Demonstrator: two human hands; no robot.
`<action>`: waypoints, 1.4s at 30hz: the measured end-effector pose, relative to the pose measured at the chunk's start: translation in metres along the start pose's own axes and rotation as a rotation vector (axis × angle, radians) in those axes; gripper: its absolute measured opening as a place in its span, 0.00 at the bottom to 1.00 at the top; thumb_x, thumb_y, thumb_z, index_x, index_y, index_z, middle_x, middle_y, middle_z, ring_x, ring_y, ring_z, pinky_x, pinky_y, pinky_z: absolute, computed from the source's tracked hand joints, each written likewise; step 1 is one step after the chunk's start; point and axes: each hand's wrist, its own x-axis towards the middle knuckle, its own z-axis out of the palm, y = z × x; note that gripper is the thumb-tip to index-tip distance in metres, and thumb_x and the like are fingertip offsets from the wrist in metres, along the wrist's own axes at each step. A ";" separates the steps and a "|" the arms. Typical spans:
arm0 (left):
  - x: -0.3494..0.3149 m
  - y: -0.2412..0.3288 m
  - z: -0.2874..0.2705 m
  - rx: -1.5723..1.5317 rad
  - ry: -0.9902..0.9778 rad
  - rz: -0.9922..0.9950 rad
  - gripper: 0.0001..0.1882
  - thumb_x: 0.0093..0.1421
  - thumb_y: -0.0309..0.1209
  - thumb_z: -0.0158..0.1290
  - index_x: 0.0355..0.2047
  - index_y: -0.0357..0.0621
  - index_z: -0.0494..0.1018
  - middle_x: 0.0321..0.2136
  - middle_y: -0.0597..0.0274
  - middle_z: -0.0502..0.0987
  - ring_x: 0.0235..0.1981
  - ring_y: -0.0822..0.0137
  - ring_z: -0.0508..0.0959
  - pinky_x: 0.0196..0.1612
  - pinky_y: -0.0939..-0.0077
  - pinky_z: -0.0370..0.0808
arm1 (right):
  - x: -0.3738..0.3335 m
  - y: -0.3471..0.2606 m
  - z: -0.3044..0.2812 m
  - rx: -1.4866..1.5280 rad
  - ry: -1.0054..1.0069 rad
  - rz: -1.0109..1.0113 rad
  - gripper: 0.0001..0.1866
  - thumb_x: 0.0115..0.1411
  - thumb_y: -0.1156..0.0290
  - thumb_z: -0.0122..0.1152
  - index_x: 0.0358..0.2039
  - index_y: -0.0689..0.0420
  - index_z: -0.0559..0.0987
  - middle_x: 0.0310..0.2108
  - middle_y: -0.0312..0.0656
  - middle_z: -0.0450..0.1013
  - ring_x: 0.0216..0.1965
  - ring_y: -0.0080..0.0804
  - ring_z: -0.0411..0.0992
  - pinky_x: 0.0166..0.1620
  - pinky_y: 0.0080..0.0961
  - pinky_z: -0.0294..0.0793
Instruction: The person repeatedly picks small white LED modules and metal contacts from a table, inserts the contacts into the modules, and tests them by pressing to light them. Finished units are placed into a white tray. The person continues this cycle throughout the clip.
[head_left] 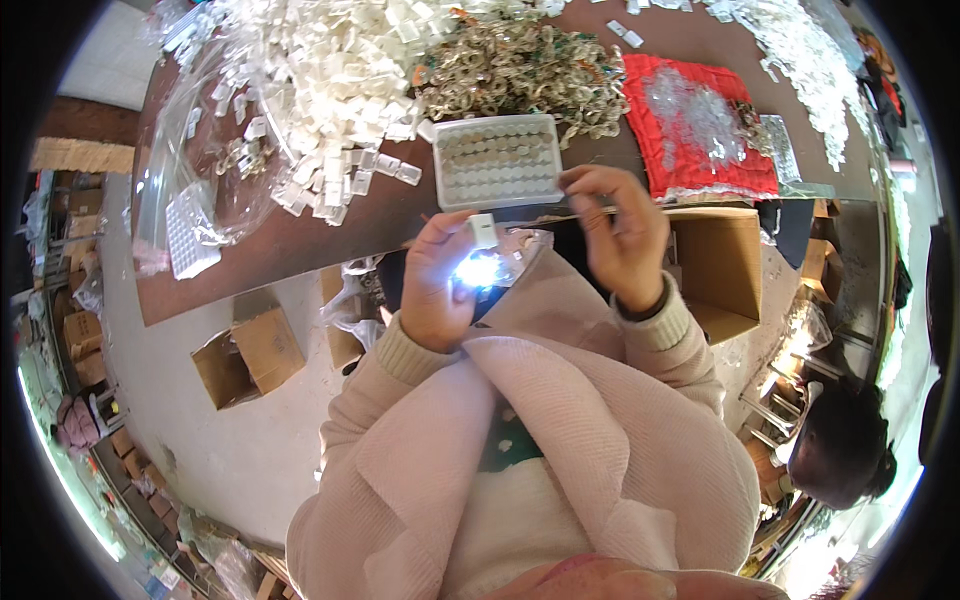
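As the head view shows, the left hand (436,295) grasps a small white plastic casing (483,231) above a bright light (478,269) at the desk's (250,255) near edge, the right hand's (630,240) bent fingers, hold unclear, beside the translucent tray (495,122), apparently a handling step calling for steadiness.

No lettering, number or sign is legible on the white piece (483,231) in the left hand (434,292). Goods across the bench (240,255) likewise show no readable marking.
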 end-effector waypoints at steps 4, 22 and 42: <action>0.000 -0.001 0.001 -0.045 -0.050 0.044 0.11 0.68 0.28 0.54 0.49 0.40 0.73 0.39 0.65 0.81 0.25 0.85 0.73 0.18 0.92 0.60 | 0.004 -0.033 0.044 0.106 -0.192 -0.036 0.05 0.61 0.84 0.58 0.38 0.63 0.77 0.41 0.49 0.80 0.41 0.36 0.79 0.46 0.26 0.77; -0.002 0.007 -0.010 -0.296 -0.164 0.095 0.08 0.65 0.24 0.56 0.44 0.38 0.75 0.40 0.60 0.81 0.37 0.75 0.80 0.38 0.83 0.77 | 0.010 -0.035 0.060 0.057 -0.226 -0.133 0.08 0.56 0.85 0.61 0.36 0.61 0.78 0.38 0.47 0.79 0.37 0.39 0.80 0.41 0.27 0.79; 0.006 0.029 -0.022 -0.094 0.071 0.027 0.15 0.68 0.36 0.49 0.48 0.40 0.73 0.34 0.63 0.74 0.26 0.75 0.70 0.18 0.87 0.59 | 0.071 0.003 0.019 -0.192 -0.033 -0.082 0.11 0.57 0.78 0.66 0.42 0.60 0.82 0.37 0.43 0.80 0.30 0.31 0.76 0.35 0.24 0.76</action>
